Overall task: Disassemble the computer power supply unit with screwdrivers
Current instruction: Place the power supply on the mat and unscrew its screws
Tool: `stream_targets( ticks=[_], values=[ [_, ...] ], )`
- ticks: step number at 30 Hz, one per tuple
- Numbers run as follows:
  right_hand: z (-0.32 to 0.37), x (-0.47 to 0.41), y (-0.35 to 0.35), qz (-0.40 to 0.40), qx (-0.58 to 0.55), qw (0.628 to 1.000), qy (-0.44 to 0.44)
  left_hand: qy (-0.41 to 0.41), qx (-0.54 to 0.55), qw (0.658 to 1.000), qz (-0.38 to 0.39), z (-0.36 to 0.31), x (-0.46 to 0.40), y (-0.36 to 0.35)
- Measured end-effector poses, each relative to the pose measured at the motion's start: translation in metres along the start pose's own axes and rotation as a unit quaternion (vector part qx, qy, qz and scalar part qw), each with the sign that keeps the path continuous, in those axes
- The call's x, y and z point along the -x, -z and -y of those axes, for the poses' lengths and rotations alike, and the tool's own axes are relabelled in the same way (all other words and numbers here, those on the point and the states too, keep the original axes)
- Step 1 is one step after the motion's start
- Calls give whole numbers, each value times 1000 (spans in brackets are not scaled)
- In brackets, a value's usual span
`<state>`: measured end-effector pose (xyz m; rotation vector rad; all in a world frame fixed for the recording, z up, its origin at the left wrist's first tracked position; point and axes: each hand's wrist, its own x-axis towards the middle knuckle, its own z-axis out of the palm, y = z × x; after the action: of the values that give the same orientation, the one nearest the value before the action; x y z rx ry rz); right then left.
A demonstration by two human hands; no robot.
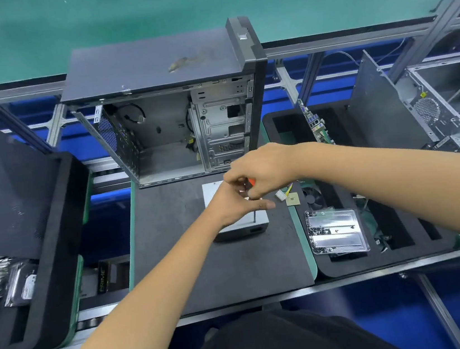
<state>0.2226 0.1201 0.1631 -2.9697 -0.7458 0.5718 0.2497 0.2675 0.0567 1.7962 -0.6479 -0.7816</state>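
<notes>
Power supply unit (231, 227) lying on dark mat (193, 261) at desk centre, before open computer case (170, 129). Left hand (234, 206) resting on its top, fingers straight. Right hand (260, 170) hovering above it, fingers curling round orange-handled screwdriver (251, 183). White connector (280, 195) lying just right of unit. Foam tray (374, 214) sitting further right.

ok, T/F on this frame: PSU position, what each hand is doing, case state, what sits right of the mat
1. The power supply unit lies on the dark mat in front of the open computer case. True.
2. The right hand is empty. False: it grips an orange-handled screwdriver.
3. The left hand rests on the unit. True.
4. The case holds a motherboard. False: its interior looks stripped.
5. A foam tray with parts sits right of the mat. True.
</notes>
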Motion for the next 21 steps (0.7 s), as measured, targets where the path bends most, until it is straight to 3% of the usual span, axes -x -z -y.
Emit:
stream_targets(
  ticks=[3,5,12,21],
  values=[
    [0,0,-2,11,-27,999,24,-1,13,995,97,0,3,19],
    [-3,1,-4,-3,-15,999,37,-16,6,994,106,0,4,25],
    [-6,3,0,-61,71,995,35,0,-6,998,-62,-2,3,-1],
    [-4,3,4,-41,7,999,13,-10,-16,997,-74,2,1,-1]
  ],
)
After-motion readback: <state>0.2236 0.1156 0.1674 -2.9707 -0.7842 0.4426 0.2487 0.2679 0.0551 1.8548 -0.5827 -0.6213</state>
